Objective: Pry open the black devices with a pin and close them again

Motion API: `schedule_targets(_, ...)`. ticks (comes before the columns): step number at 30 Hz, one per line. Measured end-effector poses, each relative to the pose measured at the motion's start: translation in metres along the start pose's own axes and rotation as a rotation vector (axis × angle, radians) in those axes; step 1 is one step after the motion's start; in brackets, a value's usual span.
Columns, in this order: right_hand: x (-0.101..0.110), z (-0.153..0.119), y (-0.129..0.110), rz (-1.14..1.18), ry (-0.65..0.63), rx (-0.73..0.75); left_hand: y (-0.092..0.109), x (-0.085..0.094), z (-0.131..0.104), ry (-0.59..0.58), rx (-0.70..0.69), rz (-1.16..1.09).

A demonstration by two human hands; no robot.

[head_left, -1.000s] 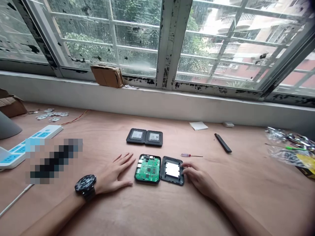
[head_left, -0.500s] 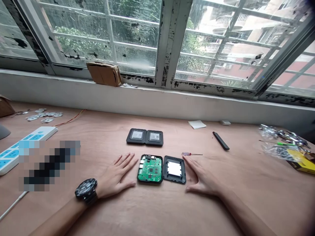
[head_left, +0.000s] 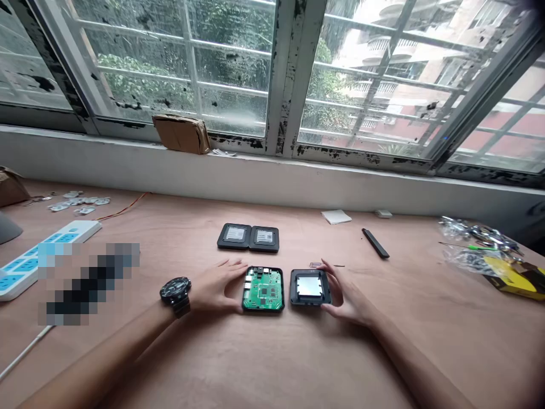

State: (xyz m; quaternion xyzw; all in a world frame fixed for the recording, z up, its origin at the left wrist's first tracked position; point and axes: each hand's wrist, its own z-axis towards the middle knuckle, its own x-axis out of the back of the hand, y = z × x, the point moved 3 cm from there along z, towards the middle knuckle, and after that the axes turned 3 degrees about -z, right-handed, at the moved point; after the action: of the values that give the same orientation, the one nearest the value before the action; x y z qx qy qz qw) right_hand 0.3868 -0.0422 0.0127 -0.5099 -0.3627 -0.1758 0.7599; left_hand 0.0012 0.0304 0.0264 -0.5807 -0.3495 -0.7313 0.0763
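A black square case [head_left: 263, 289] lies open with a green circuit board facing up in it. My left hand [head_left: 217, 287], with a black watch [head_left: 175, 291] on the wrist, grips the case along its left side, thumb near the front corner and fingers at the back. In my right hand [head_left: 348, 295] is a black cover [head_left: 310, 287] with a bright silvery pad on its inner face, pinched by its right edge and slightly raised and tilted. A narrow gap parts cover and case. Behind the right fingertips lies a small screwdriver [head_left: 315, 264], partly hidden.
Two black square covers with labels [head_left: 248, 237] lie farther back. A black bar [head_left: 375, 243] and white paper [head_left: 336, 217] are right of them. At far right are plastic bags [head_left: 468, 258] and a yellow-black box [head_left: 515, 278]; a power strip [head_left: 51, 258] is left.
Both hands were flat on the table beside the parts. Now my left hand has closed on the case, and my right hand has taken the cover and moved it slightly right, away from the case.
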Motion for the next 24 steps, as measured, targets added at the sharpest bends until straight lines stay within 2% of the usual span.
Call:
schedule_targets(5, 0.011, 0.005, 0.006, 0.272, 0.155, -0.041, 0.013, -0.022, 0.020, -0.001, -0.020, 0.050)
schedule_targets(7, 0.012, 0.016, -0.004, 0.381, 0.210, -0.019, 0.013, -0.022, 0.019, -0.005, -0.032, 0.053)
schedule_targets(10, 0.008, 0.036, -0.032, 0.439, 0.234, 0.035, 0.008, -0.009, 0.010, 0.014, -0.043, 0.057)
schedule_targets(12, 0.002, 0.051, -0.056, 0.361, 0.165, 0.084, 0.003, 0.001, 0.001, 0.074, -0.044, 0.038)
schedule_targets(14, -0.007, 0.066, -0.080, 0.195, 0.042, 0.141, -0.002, 0.005, -0.005, 0.134, -0.037, 0.018)
schedule_targets(17, -0.024, 0.084, -0.109, -0.087, -0.154, 0.186, -0.009, 0.001, -0.008, 0.165, -0.019, 0.013)
schedule_targets(20, -0.043, 0.097, -0.124, -0.254, -0.273, 0.215, -0.013, -0.005, -0.007, 0.182, -0.022, 0.002)
schedule_targets(24, -0.062, 0.105, -0.127, -0.371, -0.289, 0.242, -0.016, -0.010, -0.007, 0.215, -0.043, -0.016)
